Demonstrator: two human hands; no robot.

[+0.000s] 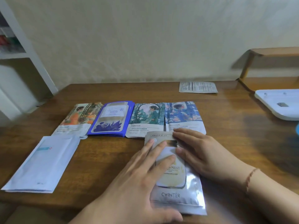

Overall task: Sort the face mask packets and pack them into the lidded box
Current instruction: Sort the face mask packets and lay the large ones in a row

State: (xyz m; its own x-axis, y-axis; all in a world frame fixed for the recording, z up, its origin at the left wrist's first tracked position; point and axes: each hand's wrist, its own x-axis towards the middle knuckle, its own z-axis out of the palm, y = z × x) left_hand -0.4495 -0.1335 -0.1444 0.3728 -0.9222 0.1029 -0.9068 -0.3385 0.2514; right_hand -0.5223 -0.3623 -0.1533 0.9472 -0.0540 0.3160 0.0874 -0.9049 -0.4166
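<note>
Two hands flat on the silver CWINTER packet stack [178, 180] at the near table edge. Left hand [145, 180] lies on top with straight, spread fingers and the thumb along the near left edge; it presses, no pinch. Right hand [199, 151] rests on the stack's right side, fingers straight and close together, tips reaching the top edge, thumb on the packet face. Neither hand curls round anything.

Risks, as a judgement: the stack is slick foil and hangs close to the table edge, so a sideways push could fan it out or slide the bottom packets off. The stack's top corner overlaps the green-lady packet [146, 119] and sits just beside the blue-lady packet [183, 116], so squaring it up could drag those piles out of line and mix the sorts.

Outward: the row behind also has the orange-lady packet [77, 118] and the dark blue packet stack [111, 118], edges touching or overlapping. Pale blue packet stack [43, 162] lies apart at near left. One packet lying back-up [198, 87] sits far back, unsorted by the look of it. White lid [278, 102] lies at far right on the wooden table [113, 159]; the box body is not clearly in view. Packing not started.
</note>
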